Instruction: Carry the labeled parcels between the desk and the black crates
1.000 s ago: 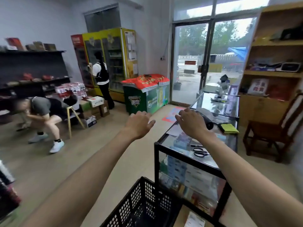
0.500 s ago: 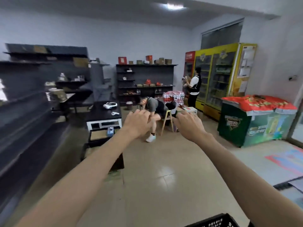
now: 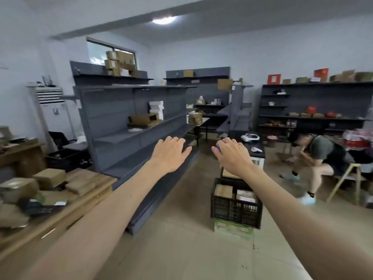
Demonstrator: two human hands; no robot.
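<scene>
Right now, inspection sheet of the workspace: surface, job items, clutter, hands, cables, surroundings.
Surface: wooden desk at left, tiled floor ahead.
Job's things: brown cardboard parcels piled on the desk; black plastic crate on the floor ahead, resting on a green box, with labeled cardboard parcels inside.
Clutter: dark wrapped bundle among the desk parcels.
Hands: left hand raised, fingers relaxed, holding nothing; right hand raised, a small purple thing at its fingertips, grip unclear.
Cables: nothing seen.
Surroundings: grey metal shelving between desk and crate; seated person bent forward at right; white floor air conditioner at left.
</scene>
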